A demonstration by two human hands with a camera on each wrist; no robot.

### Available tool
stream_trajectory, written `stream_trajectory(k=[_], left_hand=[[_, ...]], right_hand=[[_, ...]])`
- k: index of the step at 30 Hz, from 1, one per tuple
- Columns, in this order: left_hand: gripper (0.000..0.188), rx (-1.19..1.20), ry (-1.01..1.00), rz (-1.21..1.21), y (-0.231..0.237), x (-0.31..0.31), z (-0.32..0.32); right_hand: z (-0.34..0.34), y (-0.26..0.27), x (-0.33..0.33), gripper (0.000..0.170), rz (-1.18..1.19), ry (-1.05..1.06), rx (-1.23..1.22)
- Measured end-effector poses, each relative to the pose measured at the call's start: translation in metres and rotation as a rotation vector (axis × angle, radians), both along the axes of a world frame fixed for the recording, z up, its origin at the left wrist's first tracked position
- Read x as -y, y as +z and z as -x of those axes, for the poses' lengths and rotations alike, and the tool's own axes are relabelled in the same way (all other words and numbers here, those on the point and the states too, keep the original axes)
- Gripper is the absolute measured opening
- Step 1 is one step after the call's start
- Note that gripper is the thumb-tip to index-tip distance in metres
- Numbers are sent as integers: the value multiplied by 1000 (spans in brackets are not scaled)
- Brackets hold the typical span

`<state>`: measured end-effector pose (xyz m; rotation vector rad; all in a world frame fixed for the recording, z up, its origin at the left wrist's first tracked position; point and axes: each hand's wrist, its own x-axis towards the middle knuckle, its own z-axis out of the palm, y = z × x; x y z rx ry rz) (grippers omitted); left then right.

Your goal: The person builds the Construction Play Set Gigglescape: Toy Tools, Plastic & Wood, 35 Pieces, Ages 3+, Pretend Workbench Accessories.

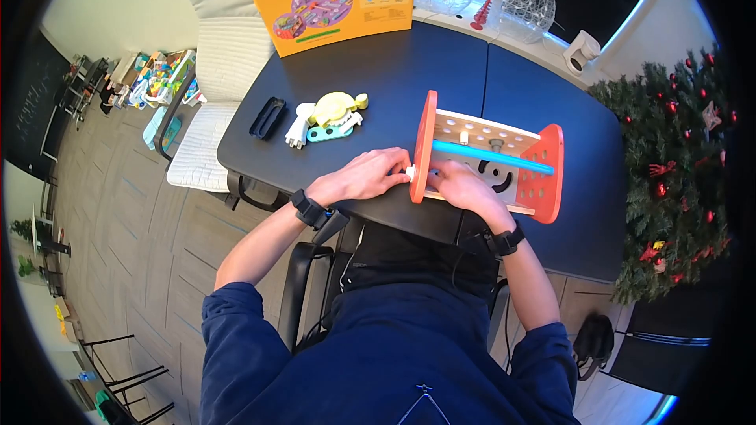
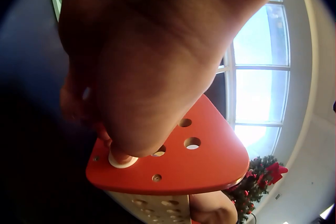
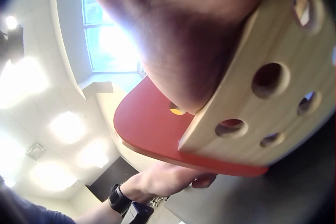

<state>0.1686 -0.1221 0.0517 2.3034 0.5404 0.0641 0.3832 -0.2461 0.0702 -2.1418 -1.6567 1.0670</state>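
Counted: one wooden toy toolbox (image 1: 504, 159), on the counter (image 1: 594, 181) at the near edge; two orange-red end panels (left (image 1: 425, 126), right (image 1: 550, 177)), one blue rod (image 1: 465, 150) spanned between. Two pegs, one white (image 1: 463, 138), one grey (image 1: 496, 145), are seated in the far perforated side. One white fastener (image 1: 410, 174) is set at the outer face of the left panel.

Around: one black tray (image 1: 268, 118) and a small pile of yellow (image 1: 334, 109), white (image 1: 299, 126) and teal (image 1: 330, 134) toy parts are laid left of the toolbox, well apart from it. One yellow play-set box (image 1: 335, 0) is stood at the back. The two hands are separated by the left panel.

Hands: white fastener is pinched by the left hand (image 1: 364, 175), fingers nearly together. Right hand (image 1: 466, 189) is put inside the toolbox, against the left panel; fingertips hidden, grip can't be told.
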Motion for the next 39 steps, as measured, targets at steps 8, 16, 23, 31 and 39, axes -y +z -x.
stream_trajectory(k=[8, 16, 23, 31, 39], left_hand=[[48, 169, 154, 39, 19, -1, -7], [97, 396, 184, 98, 51, 9, -45], [86, 435, 223, 103, 40, 10, -51], [87, 433, 243, 165, 37, 16, -49], [96, 399, 170, 107, 49, 22, -43]], right_hand=[[7, 8, 7, 38, -61, -62, 36], [18, 21, 15, 37, -222, -141, 176], [21, 25, 67, 10, -992, -66, 263], [-87, 72, 153, 23, -1069, -676, 162], [-122, 37, 135, 91, -315, -650, -567]])
